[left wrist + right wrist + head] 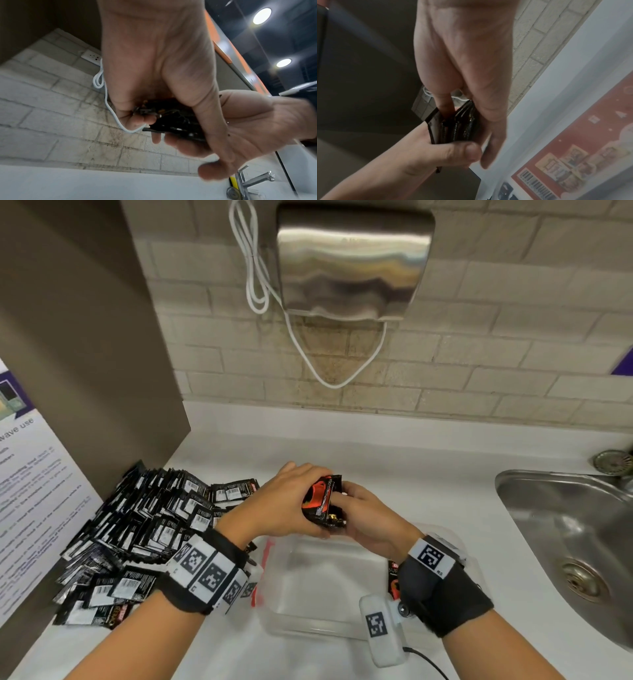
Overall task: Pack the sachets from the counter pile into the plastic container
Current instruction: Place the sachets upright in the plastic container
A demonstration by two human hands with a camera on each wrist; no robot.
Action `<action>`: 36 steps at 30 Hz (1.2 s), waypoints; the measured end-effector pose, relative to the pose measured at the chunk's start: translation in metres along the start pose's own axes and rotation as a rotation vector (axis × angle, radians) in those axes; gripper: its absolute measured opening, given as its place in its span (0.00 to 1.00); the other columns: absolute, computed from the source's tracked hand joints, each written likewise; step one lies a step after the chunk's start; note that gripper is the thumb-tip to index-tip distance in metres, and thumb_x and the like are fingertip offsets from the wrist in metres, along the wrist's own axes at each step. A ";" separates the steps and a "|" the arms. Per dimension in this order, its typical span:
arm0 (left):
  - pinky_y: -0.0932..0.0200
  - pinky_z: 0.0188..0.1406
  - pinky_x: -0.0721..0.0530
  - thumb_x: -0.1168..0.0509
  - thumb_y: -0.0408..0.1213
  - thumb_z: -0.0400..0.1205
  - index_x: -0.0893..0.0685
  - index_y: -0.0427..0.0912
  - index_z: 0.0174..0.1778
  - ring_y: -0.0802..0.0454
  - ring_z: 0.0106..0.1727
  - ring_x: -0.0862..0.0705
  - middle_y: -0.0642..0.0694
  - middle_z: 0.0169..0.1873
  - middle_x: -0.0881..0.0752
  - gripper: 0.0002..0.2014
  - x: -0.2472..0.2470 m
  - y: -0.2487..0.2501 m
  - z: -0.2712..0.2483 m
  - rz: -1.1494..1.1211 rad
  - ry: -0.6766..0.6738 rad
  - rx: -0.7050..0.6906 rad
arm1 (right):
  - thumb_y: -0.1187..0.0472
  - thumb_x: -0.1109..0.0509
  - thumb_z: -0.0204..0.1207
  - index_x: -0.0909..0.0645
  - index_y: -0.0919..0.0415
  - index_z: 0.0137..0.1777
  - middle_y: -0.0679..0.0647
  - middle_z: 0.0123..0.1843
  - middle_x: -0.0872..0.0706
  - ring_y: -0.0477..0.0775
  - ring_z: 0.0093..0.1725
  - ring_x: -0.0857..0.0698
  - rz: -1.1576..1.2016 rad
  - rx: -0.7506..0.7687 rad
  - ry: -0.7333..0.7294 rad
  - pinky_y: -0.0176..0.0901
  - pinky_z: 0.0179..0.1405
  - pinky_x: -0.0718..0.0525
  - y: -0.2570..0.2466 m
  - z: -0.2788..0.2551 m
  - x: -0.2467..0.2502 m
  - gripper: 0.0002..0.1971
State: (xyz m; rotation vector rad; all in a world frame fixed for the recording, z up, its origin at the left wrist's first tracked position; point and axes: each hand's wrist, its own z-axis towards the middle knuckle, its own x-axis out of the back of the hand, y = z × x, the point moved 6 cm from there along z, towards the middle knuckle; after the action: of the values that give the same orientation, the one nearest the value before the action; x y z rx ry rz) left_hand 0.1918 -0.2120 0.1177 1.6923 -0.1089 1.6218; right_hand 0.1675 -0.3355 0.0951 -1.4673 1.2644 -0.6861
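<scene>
A stack of black and red sachets (322, 503) is held edge-up above the far rim of the clear plastic container (308, 594). My left hand (291, 501) grips the stack from the left, thumb under it. My right hand (359, 513) holds it from the right, fingers curled round the edge. The left wrist view shows the stack (175, 121) squeezed between both palms; the right wrist view shows a finger pushed between the sachets (453, 128). The big pile of black sachets (137, 535) lies on the counter to the left. One sachet (394, 577) sits by the container's right wall.
White counter (428, 474) with a steel sink (575, 542) at the right and a tap (254, 178). A brown panel (85, 371) with a notice stands left of the pile. A steel hand dryer (352, 261) with a white cord hangs on the brick wall.
</scene>
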 end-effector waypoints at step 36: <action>0.64 0.38 0.28 0.30 0.35 0.80 0.27 0.54 0.60 0.57 0.46 0.22 0.51 0.50 0.28 0.17 -0.059 -0.086 -0.051 -0.376 -0.072 0.373 | 0.72 0.45 0.87 0.27 0.69 0.70 0.68 0.61 0.13 0.68 0.60 0.12 -0.375 -0.683 0.104 0.58 0.64 0.16 0.108 0.031 -0.019 0.14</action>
State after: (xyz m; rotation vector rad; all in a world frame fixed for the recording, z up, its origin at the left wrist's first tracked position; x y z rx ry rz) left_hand 0.1870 -0.1487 0.0204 1.9086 0.4774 1.3536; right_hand 0.1523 -0.2981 -0.0116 -2.2933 1.3905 -0.6009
